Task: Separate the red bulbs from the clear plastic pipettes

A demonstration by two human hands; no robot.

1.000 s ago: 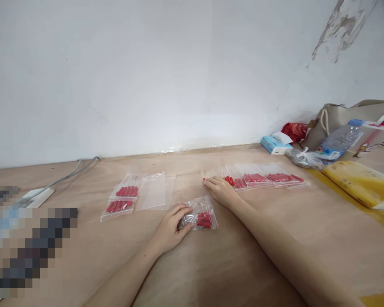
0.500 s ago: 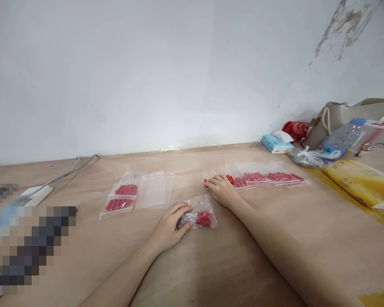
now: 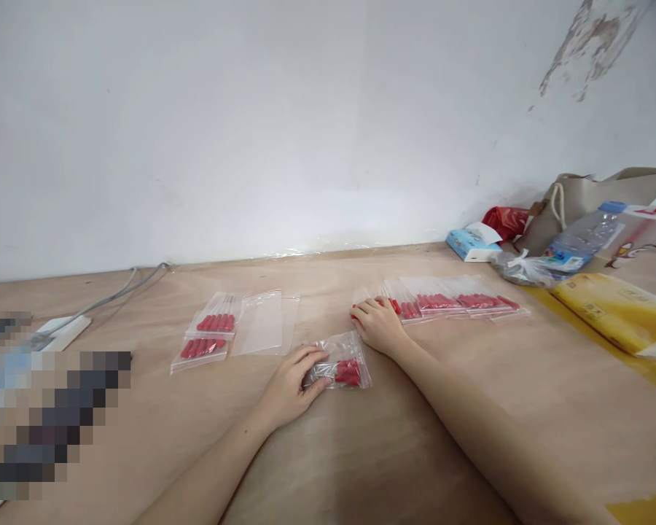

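Left hand point(image 3: 289, 386) lies on the bench point(image 3: 393, 452), fingers curled around the near end of a small bag point(image 3: 342, 362) of red pieces. Right hand point(image 3: 377, 324) rests flat, fingers loosely open, touching the loose red pieces point(image 3: 448, 302) beside a white wall point(image 3: 251, 131)

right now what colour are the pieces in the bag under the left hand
Red pieces in a clear bag, seen in the head view.

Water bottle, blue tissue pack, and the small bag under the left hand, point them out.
water bottle point(image 3: 582, 243), head view, on its clear body.
blue tissue pack point(image 3: 466, 249), head view, on its top face.
small bag point(image 3: 345, 367), head view, on the red pieces inside.
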